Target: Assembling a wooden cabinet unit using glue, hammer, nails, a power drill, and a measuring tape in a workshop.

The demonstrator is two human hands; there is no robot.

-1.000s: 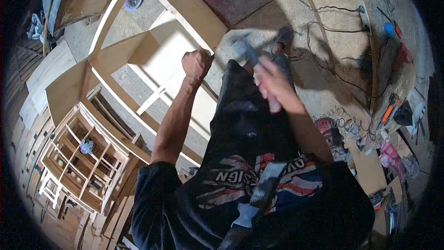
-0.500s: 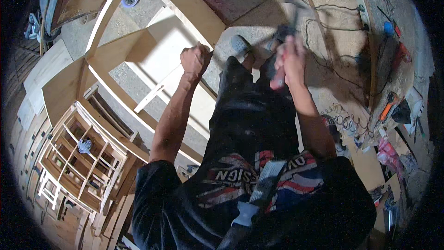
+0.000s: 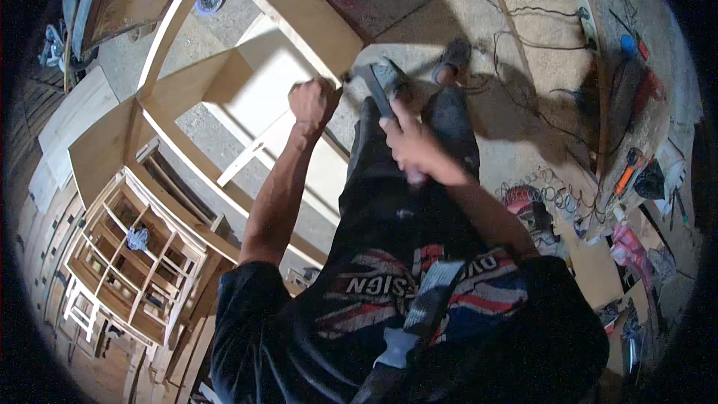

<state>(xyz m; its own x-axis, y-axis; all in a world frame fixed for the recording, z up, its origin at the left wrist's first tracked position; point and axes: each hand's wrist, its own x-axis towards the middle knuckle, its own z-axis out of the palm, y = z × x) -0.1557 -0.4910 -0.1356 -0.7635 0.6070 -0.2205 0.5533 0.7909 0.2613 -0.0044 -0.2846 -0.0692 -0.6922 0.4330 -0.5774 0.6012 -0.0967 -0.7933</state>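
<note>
On the left side, there is a wooden lattice [image 3: 152, 275], and a crumpled bluish cloth [image 3: 137, 238] lies on its bars. Above it, pale flat sheets [image 3: 71, 131] are lying. Near the top stands a round bowl [image 3: 222, 5] with a purple rim; its small contents are not clear. At upper right, black cables [image 3: 557, 50] reach a socket strip [image 3: 587, 24]. Below these, an orange tool [image 3: 627, 176] lies near a coiled cord [image 3: 557, 193]. Further down are a pink plastic bag [image 3: 630, 248] and a brown panel [image 3: 594, 273].

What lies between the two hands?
In the head view, floor and a dark trouser leg; the hammer, in the right hand, points toward the left hand.
</note>
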